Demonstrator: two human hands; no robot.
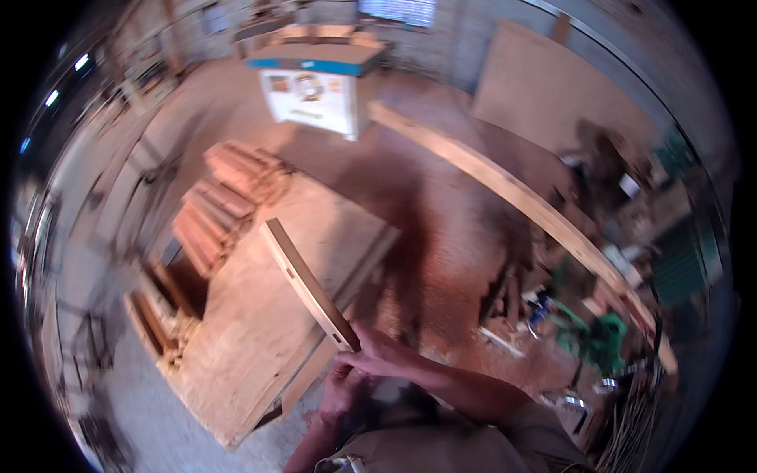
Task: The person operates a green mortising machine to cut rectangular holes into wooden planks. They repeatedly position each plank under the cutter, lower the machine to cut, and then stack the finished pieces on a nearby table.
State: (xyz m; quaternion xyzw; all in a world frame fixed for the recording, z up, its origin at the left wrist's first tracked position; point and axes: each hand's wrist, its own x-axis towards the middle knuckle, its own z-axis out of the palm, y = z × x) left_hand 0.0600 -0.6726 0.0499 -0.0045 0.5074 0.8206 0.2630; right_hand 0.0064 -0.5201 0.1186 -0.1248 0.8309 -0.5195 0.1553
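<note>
**Both hands at the near end of a curved wooden piece**

The right hand (377,352) is closed around the near end of a curved wooden piece (303,282). Its fingers wrap the wood from the right side, and the thumb lies along the edge. The piece is narrow and slightly bent, with a pale face and a darker edge. It rises from the hand up and to the left, above the wooden tabletop (260,347), and its far end is free in the air.

The left hand (344,390) is just below the right one, close to the same end of the piece. Its fingers are curled, but the picture is blurred there, so I cannot tell if it grips the wood or only touches it.

On the far left part of the tabletop lies a stack of reddish wooden blocks (225,201). A long pale plank (505,193) stretches across the floor on the right. Behind it stands a white machine with a blue top (315,87).
</note>
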